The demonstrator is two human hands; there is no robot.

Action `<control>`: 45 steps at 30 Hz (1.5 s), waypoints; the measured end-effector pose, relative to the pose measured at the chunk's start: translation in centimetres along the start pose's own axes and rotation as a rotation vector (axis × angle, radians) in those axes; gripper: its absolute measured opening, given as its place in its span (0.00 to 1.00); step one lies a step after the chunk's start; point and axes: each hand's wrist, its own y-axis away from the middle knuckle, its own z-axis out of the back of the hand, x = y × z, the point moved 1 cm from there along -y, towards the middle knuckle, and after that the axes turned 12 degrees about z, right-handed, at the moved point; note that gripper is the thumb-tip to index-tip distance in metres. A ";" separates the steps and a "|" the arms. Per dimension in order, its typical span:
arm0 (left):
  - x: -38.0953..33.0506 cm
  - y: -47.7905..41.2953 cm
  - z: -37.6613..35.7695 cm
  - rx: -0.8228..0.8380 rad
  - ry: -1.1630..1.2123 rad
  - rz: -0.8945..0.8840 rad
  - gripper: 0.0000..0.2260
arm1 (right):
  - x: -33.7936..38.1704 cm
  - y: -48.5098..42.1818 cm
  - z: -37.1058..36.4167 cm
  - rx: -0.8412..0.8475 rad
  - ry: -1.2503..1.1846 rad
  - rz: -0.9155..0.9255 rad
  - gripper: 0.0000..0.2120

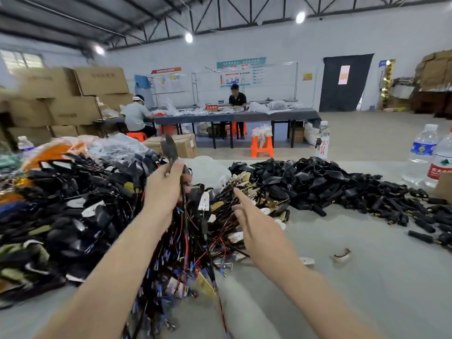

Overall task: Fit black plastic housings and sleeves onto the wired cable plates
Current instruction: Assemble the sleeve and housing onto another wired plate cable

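Over the wired cable plates (195, 241) on the bench (367, 289), left hand (163, 189) has its grip wrapped round a black housing (170, 149) — wires trailing. Alongside, right hand (256, 226) hovers with loose fingers, holding nothing.

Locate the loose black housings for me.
Head view, right side: the black housings lie piled on the table beyond the right hand, left of the water bottles.

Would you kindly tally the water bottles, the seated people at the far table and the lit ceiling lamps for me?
Water bottles: 4
Seated people: 2
Lit ceiling lamps: 3
Total: 9
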 end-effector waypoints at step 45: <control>10.0 -4.9 -11.8 0.156 -0.829 0.187 0.09 | -12.5 9.8 4.3 -0.026 0.023 -0.342 0.24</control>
